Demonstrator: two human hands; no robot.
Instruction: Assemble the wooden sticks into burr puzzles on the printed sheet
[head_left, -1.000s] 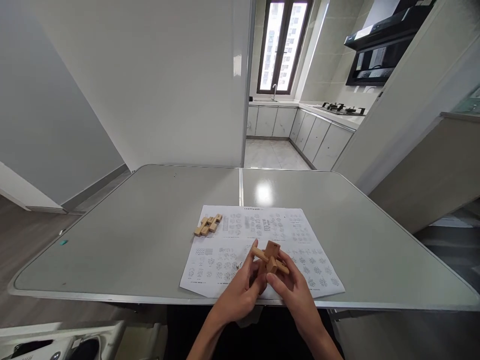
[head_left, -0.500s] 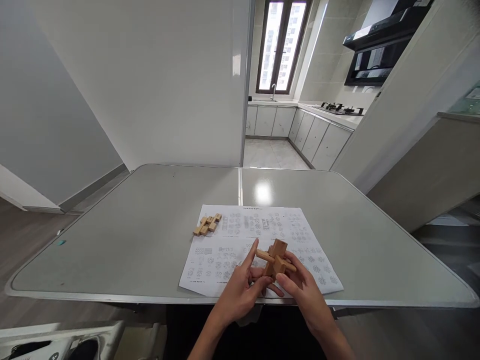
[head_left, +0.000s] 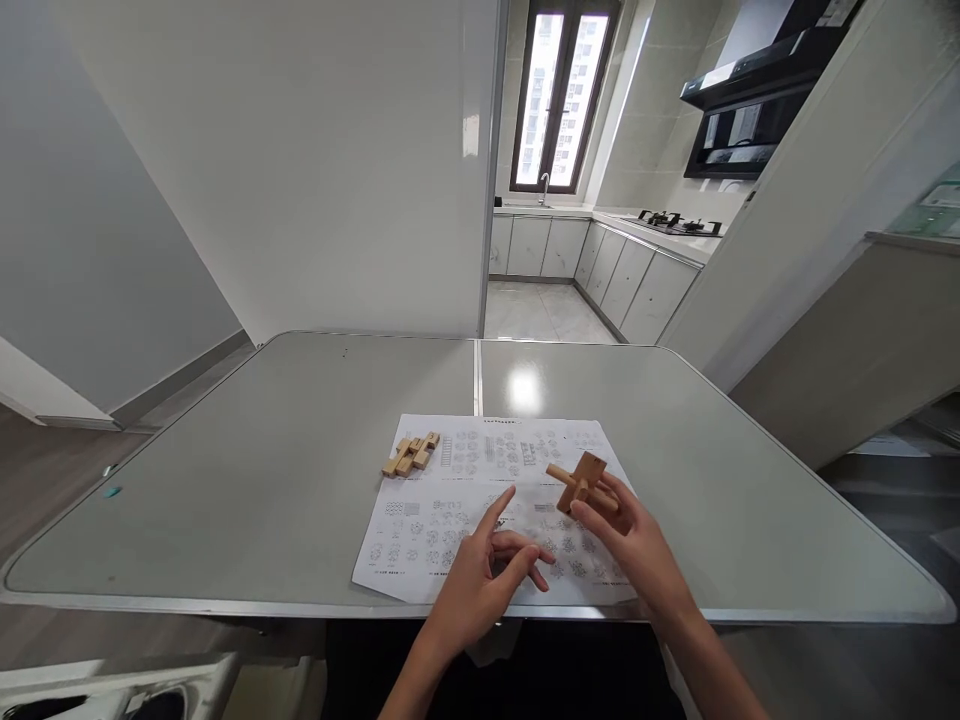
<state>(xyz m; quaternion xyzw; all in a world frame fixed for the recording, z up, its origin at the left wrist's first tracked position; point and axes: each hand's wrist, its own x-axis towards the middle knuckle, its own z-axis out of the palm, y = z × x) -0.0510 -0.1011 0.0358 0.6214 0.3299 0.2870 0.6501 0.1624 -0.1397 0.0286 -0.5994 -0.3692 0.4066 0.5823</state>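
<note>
The printed sheet beneath the wooden assembly is illegible.

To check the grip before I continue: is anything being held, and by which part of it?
The right hand holds the wooden block cluster by its right side, between thumb and fingers. The left hand holds nothing.
</note>
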